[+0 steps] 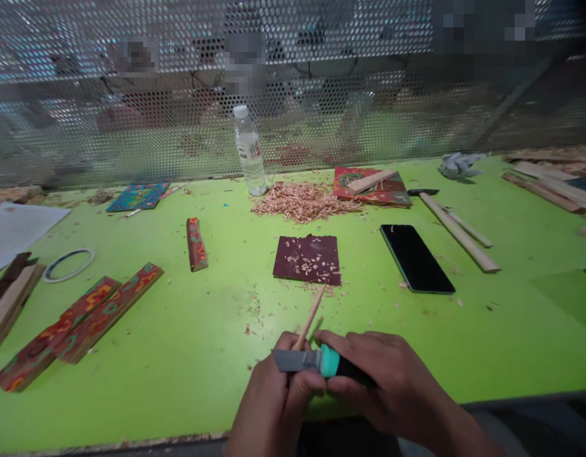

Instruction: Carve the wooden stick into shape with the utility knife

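Observation:
Near the front edge of the green table, my left hand point(269, 387) is closed around a thin tapered wooden stick point(312, 317), its narrow end pointing away from me. My right hand point(388, 368) grips the black and turquoise handle of a utility knife point(330, 362). The grey blade lies crosswise over the stick's lower part, above my left thumb; whether it touches the wood I cannot tell. Just beyond the stick's tip lies a dark brown sheet of sandpaper point(293, 257), sprinkled with pale wood shavings. My left palm hides the stick's lower end.
A black phone point(416, 259) and a hammer-like tool point(459, 235) lie right. Behind the sandpaper are a shavings pile point(302, 202) and a water bottle point(250, 155). Painted wood strips point(107, 311) and a tape ring point(69, 265) lie left. A perforated metal screen point(179, 127) bounds the back.

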The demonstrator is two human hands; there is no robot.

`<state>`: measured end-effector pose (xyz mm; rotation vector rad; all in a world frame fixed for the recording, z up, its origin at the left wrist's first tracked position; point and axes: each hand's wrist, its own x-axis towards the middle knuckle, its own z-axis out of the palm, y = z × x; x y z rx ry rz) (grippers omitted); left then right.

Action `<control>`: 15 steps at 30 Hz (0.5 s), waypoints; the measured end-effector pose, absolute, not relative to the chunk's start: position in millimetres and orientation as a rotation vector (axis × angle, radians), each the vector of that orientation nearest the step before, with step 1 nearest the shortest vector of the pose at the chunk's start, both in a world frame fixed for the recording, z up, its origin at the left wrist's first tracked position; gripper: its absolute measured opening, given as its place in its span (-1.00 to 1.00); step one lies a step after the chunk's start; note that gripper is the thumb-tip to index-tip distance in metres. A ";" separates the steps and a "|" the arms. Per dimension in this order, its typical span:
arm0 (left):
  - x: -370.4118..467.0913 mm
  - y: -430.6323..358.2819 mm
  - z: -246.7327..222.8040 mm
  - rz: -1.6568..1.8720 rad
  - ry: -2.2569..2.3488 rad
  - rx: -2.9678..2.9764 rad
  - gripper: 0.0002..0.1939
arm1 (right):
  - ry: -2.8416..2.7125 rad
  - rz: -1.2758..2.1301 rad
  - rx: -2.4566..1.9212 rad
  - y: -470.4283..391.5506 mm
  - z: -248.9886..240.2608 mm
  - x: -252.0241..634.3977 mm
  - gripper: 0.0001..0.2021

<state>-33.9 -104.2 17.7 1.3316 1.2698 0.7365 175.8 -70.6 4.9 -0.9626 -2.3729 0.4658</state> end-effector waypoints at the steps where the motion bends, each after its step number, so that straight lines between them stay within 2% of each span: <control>1: -32.5 -104.3 19.5 0.712 1.324 1.333 -0.79 | -2.369 0.469 -0.961 -70.4 4.7 175.5 -0.52; 15: -21.2 -107.3 28.4 0.598 1.609 1.281 -0.79 | -2.321 0.347 -0.979 -74.7 0.3 174.0 -0.58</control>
